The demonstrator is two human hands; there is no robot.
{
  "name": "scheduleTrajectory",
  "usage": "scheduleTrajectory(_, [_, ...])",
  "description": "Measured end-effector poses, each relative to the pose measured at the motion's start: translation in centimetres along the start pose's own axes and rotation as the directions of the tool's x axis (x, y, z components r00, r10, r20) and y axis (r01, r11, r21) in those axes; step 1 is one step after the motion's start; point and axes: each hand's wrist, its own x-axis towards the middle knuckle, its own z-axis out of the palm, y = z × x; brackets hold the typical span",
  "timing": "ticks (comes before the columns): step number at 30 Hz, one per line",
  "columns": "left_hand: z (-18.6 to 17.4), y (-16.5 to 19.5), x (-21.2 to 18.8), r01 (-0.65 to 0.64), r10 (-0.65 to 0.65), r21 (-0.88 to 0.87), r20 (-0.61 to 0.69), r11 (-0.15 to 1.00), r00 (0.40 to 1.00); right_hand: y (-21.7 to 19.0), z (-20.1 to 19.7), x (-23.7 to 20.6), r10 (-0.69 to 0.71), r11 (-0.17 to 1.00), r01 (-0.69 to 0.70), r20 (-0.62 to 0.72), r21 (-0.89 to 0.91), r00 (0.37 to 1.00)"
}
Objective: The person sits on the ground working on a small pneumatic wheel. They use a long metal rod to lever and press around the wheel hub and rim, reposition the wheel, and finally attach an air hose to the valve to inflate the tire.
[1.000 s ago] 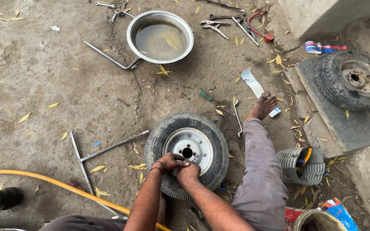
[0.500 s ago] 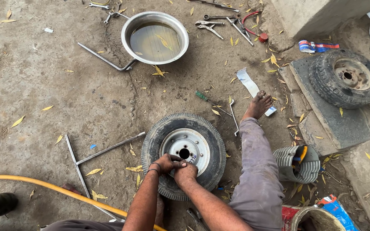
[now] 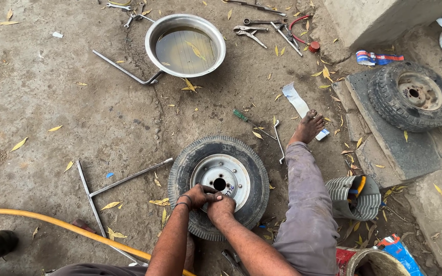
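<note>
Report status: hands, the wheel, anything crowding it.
Left hand and right hand pressed together on the wheel rim, grip unclear. Wheel flat on ground. Cross wrench lies to its left, outstretched leg to its right.

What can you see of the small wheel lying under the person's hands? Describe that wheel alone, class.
The small wheel lies flat on the dirt ground. It has a worn black rubber tyre with tread on its outer wall, round a grey metal rim with a dark centre hole and bolt holes. The left hand and right hand press together on the rim's near edge. A trousered leg lies beside it.
</note>
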Motion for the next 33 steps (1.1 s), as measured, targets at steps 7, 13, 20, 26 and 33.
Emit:
scheduleTrajectory(7, [0.0, -0.1, 0.1, 0.016, -0.016, -0.001, -0.008, 1.0, 1.0, -0.1, 0.0, 0.1, -0.008, 1.0, 0.008, 0.001, -0.02, 1.0])
scheduleTrajectory(13, [0.0, 0.0, 0.0, 0.026, -0.026, -0.008, -0.009, 1.0, 1.0, 0.0, 0.0, 0.2, 0.002, 1.0, -0.002, -0.005, -0.007, 1.0])
scheduleTrajectory(20, [-0.1, 0.0, 0.0, 0.027, -0.027, 0.0, -0.009, 1.0, 1.0, -0.1, -0.1, 0.1, 0.005, 1.0, -0.005, -0.013, 0.018, 1.0])
scheduleTrajectory(26, [-0.1, 0.1, -0.1, 0.044, -0.044, -0.019, -0.003, 0.999, 0.999, 0.1, -0.5, -0.4, -0.018, 0.999, 0.018, 0.0, -0.027, 1.0])
scheduleTrajectory(33, [-0.1, 0.8, -1.0, 0.038, -0.038, -0.003, -0.006, 0.999, 0.999, -0.1, -0.8, -0.3, -0.017, 1.0, 0.017, 0.026, -0.002, 1.0])
